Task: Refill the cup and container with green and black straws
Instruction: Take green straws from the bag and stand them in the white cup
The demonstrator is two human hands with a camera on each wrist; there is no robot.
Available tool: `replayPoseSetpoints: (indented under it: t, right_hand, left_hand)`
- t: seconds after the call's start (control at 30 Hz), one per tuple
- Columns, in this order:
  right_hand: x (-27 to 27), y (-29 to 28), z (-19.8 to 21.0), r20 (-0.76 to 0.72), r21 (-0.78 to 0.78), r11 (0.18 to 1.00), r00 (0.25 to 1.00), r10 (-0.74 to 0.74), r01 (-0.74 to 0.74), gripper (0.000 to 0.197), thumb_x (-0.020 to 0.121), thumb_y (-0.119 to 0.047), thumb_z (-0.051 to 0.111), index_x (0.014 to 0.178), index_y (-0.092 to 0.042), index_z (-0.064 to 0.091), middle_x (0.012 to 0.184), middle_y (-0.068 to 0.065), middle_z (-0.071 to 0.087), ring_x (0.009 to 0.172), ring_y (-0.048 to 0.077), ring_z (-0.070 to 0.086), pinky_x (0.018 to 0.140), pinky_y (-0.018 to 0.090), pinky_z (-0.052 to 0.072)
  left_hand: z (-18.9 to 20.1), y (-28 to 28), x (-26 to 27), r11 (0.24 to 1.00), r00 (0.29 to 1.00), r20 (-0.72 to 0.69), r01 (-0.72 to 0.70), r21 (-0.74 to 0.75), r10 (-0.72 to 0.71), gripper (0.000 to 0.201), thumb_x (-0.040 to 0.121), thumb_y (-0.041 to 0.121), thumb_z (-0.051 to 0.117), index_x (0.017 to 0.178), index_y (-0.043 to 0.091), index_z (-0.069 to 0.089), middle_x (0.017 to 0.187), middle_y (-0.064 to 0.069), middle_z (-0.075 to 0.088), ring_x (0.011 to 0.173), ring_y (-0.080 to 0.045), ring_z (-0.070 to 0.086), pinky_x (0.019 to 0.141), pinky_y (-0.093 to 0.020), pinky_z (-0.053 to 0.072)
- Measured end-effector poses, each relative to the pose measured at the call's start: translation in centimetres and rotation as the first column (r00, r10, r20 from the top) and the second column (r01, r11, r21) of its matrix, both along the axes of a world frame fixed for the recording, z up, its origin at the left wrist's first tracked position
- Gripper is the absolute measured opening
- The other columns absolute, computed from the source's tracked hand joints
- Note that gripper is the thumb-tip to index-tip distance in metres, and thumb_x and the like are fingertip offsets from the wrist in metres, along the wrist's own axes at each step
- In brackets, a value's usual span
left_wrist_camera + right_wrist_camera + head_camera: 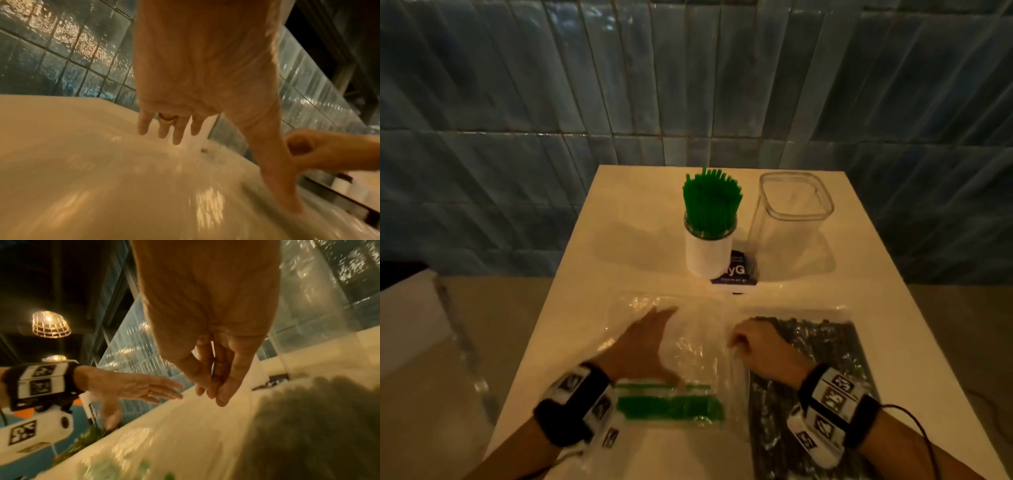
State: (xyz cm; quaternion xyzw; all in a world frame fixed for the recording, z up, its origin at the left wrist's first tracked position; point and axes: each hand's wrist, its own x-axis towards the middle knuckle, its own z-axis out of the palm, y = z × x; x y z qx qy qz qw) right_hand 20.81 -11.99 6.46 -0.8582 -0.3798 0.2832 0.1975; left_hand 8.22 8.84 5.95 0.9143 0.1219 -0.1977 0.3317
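Head view — left hand (643, 346) flat, right hand (760, 349) curled

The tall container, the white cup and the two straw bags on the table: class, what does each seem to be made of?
Tall container: clear, glossy, probably plastic or glass; the table shows through it.
White cup: opaque white, material unclear.
Green-straw bag and black-straw bag: thin clear plastic film, crinkled with glinting highlights.

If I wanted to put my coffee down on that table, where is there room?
Bare tabletop lies left of the cup, back to the wall edge, and right of the clear container. The near half is crowded: the green-straw bag under the left hand, the black-straw bag under the right hand.
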Motion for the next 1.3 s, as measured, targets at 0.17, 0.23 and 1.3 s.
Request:
replayPoseSetpoints:
  t: [0.17,0.23,1.3]
  right_hand:
    - [-2.3,0.2,-2.2,-0.057,-0.090,0.993,0.996,0.073,-0.078,0.013,0.089,-0.013,0.055,0.100,-0.011,0.064,0.101,0.001,0.056,0.096,0.015,0.057,0.081,0.018,0.044]
    - [-2.8,0.7,-2.4,-0.066,-0.076,0.991,0.992,0.105,-0.109,0.018,0.088,-0.018,0.059,0.105,-0.012,0.061,0.108,0.002,0.055,0.100,0.016,0.054,0.088,0.022,0.043]
    - [-5.2,1.1,-2.4,0.179,-0.471,0.813,0.865,0.468,-0.343,0.041,0.097,-0.022,0.045,0.133,-0.002,0.039,0.119,0.020,0.058,0.107,0.036,0.057,0.095,0.043,0.044]
  left_hand:
    - [-5.2,-2.9,-6.2,0.976,0.990,-0.117,0.102,0.191,-0.081,0.116,0.062,0.075,0.056,0.147,0.028,-0.007,0.154,0.003,-0.019,0.142,-0.020,-0.015,0.111,-0.038,-0.009]
    - [-6.0,-3.3,-6.7,0.972,0.995,-0.080,0.079,0.220,-0.063,0.109,0.061,0.081,0.037,0.147,0.029,-0.005,0.152,0.005,-0.020,0.142,-0.019,-0.015,0.110,-0.035,-0.008]
    - [-6.5,-2.7,-6.6,0.962,0.995,-0.079,-0.042,0.270,0.066,0.142,0.044,0.093,0.046,0.140,0.017,-0.026,0.139,0.008,-0.033,0.138,-0.019,-0.021,0.109,-0.041,-0.012]
